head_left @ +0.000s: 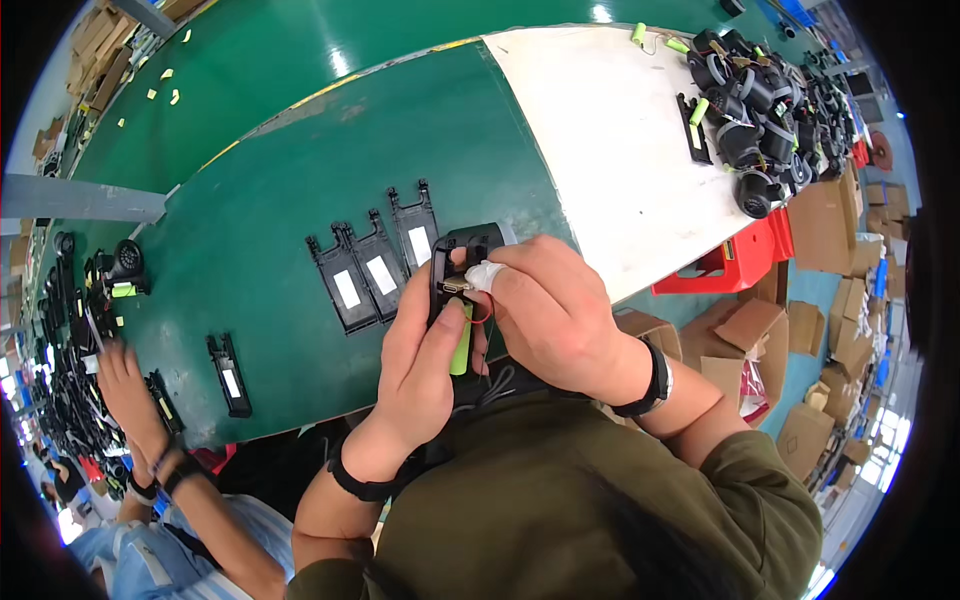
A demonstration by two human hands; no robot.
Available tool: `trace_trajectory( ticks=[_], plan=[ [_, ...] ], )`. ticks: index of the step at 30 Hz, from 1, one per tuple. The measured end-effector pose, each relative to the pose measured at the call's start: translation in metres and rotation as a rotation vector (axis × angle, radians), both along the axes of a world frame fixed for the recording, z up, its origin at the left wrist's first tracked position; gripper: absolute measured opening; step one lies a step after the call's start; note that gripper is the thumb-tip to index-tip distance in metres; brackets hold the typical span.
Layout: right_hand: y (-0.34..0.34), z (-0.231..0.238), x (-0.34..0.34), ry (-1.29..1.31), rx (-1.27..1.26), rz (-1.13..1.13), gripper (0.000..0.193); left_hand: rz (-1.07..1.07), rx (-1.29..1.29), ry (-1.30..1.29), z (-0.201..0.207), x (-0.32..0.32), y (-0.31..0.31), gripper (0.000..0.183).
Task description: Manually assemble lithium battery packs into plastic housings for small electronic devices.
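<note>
My left hand (415,365) is closed around the side of a black plastic housing (470,238), held up over the table's front edge. A small circuit board with a metal connector (456,285) shows in the housing's open side. From it a red wire (490,312) loops down, and a light-green battery cell (462,342) hangs beside my left thumb. My right hand (560,310) pinches at the housing beside the board. White wrapping (485,275) covers one of its fingertips. Whatever lies between those fingertips is hidden.
Three black panels with white labels (378,272) lie beyond my left hand; another panel (230,376) lies farther left. Black device bodies (760,110) pile up at the far right. A red stool (725,262) and cardboard boxes (745,335) stand right. A co-worker's hand (130,400) reaches in at left.
</note>
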State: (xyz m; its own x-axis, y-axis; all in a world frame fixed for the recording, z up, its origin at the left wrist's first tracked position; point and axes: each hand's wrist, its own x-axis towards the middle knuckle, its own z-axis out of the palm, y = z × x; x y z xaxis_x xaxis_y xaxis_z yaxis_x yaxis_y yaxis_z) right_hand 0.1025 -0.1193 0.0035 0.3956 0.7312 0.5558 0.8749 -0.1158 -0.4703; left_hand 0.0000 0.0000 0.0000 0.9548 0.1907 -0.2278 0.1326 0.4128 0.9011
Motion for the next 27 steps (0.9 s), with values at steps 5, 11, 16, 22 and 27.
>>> trace_trajectory(
  ticks=[5,11,16,22,27],
  plan=[
    [0.001,-0.001,-0.003,-0.015,0.002,-0.053,0.042,0.021,-0.039,-0.005,0.0,0.0,-0.001,0.042],
    [0.004,0.004,-0.004,-0.028,-0.048,-0.023,0.047,0.054,-0.059,-0.002,0.003,0.0,-0.001,0.04],
    [0.005,0.01,0.0,-0.039,-0.081,0.016,0.048,0.067,-0.125,-0.017,0.0,0.0,0.0,0.04],
    [0.008,0.01,0.0,-0.033,-0.098,0.028,0.047,0.09,-0.122,-0.022,-0.001,0.0,0.001,0.039],
    [0.01,0.015,0.0,-0.015,-0.126,0.034,0.046,0.05,0.044,-0.05,-0.001,-0.001,0.005,0.039]
  ],
)
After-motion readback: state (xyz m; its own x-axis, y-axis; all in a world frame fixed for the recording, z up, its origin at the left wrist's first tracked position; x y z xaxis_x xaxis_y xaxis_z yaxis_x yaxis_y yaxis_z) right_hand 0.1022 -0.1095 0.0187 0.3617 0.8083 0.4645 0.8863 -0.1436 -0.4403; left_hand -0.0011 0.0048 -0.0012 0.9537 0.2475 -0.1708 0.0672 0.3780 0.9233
